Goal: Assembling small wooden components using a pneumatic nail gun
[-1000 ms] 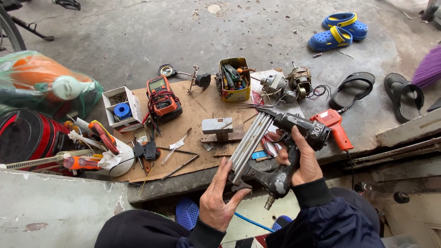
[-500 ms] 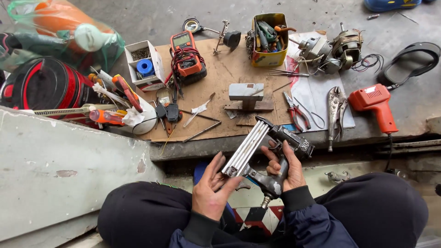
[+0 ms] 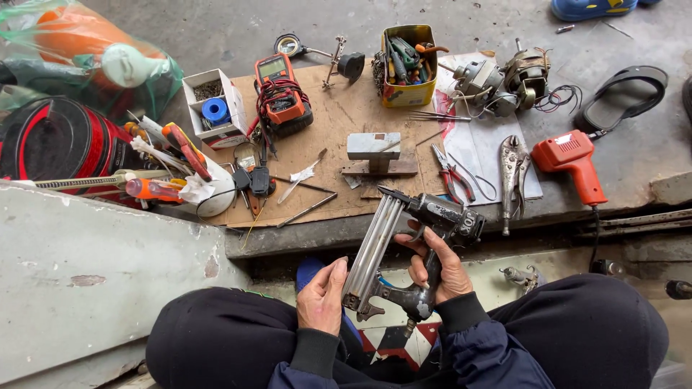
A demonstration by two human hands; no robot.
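Gripping the nail gun [image 3: 404, 248] w/ both hands: right hand [image 3: 436, 263] is wrapping its fingers tight around the dark handle, thumb side toward the black head; left hand [image 3: 322, 297] is closing on the lower end of the long silver magazine, fingers pressing its side. Gun is hanging tilted over the person's lap, just in front of the concrete ledge, head pointing up and away toward the cardboard sheet [image 3: 339, 122].

On the cardboard, approx. centre, a small grey metal block [image 3: 375, 148] is sitting on a wooden piece. An orange multimeter [image 3: 281, 94] w/ red leads is lying further back on the left, next to a white box [image 3: 216, 108] holding a blue tape roll. A yellow tin [image 3: 409, 65] full of hand tools is standing at the far edge. Red-handled pliers [image 3: 454, 176] and locking pliers [image 3: 513, 176] are lying on a sheet of paper to the right, w/ an electric motor [image 3: 504, 79] behind them. An orange soldering gun [image 3: 573, 162] is resting on the concrete at far right. A red-and-black round case [image 3: 54, 140] is sitting at far left.
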